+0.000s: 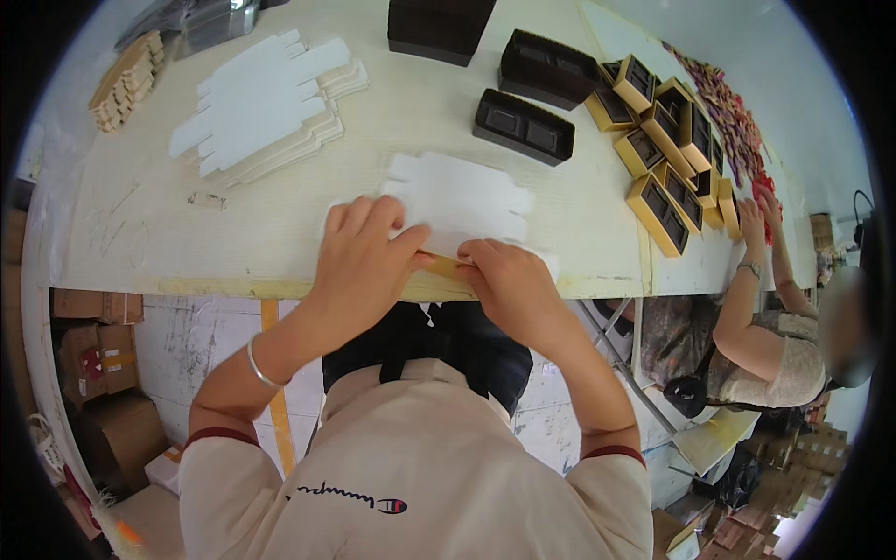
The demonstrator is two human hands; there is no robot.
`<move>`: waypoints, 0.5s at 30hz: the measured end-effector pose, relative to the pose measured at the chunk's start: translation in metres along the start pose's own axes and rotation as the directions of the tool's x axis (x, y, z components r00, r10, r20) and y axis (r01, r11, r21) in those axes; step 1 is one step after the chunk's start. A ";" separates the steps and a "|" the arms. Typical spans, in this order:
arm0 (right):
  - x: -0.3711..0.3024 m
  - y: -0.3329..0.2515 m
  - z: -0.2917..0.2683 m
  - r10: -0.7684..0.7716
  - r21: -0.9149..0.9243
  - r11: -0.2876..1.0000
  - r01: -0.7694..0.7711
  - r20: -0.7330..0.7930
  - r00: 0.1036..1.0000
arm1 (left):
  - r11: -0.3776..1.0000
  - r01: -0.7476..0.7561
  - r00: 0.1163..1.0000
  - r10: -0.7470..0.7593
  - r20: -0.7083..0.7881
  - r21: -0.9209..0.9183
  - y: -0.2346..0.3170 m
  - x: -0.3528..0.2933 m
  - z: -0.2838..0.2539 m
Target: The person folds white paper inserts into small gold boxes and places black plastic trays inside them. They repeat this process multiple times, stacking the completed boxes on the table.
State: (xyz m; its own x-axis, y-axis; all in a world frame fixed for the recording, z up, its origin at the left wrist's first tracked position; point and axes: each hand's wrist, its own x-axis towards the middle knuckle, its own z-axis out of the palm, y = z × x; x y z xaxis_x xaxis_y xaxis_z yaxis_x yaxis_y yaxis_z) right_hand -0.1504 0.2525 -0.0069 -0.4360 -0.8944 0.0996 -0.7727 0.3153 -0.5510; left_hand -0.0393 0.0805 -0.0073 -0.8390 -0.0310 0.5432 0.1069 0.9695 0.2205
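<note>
Blank (pixel 457 199): white, with notched tabs; lies at the near edge of the surface (pixel 131 201), about mid-length, directly before the wearer.
Gold strip (pixel 442 265): visible between the two hands, along the near side of the blank.
Left hand (pixel 367 250): fingers bent over the blank; thumb and fingertips pinch its near side at the left end of the gold strip.
Right hand (pixel 511 277): fingers curled; thumb and forefinger pinch the same side at the right end of the gold strip.
Stack (pixel 257 105): similar white blanks, fanned unevenly, toward the far left corner.
Sticks (pixel 128 81): pale, piled beside the left edge, left of the stack.
Black trays (pixel 523 127): two lie beyond the blank, near each other; a taller black piece (pixel 437 35) stands toward the far edge.
Gold boxes (pixel 665 161): heaped toward the right, dark inserts inside.
Co-worker (pixel 765 359): seated at the near edge, right of the boxes; hands at red material (pixel 767 207).
</note>
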 end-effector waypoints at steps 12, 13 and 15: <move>-0.038 0.001 -0.007 -0.243 0.056 0.965 0.256 -0.176 0.954 | 0.855 0.379 0.890 -0.232 0.393 -0.354 -0.014 -0.008 -0.011; -0.042 0.009 -0.014 -0.269 -0.050 0.963 0.265 -0.115 0.956 | 0.869 0.338 0.907 -0.197 0.373 -0.363 -0.020 -0.004 -0.004; -0.053 0.018 -0.023 -0.285 -0.259 0.925 0.279 0.015 0.958 | 0.882 0.267 0.929 -0.129 0.347 -0.388 -0.028 0.009 0.007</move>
State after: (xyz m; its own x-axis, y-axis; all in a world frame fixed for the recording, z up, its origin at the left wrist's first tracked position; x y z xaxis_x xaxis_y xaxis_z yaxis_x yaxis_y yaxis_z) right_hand -0.1518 0.3128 -0.0032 -0.1909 -0.9519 0.2397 -0.9555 0.1243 -0.2676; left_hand -0.0535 0.0546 -0.0142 -0.9783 -0.0692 0.1955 0.0775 0.7525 0.6540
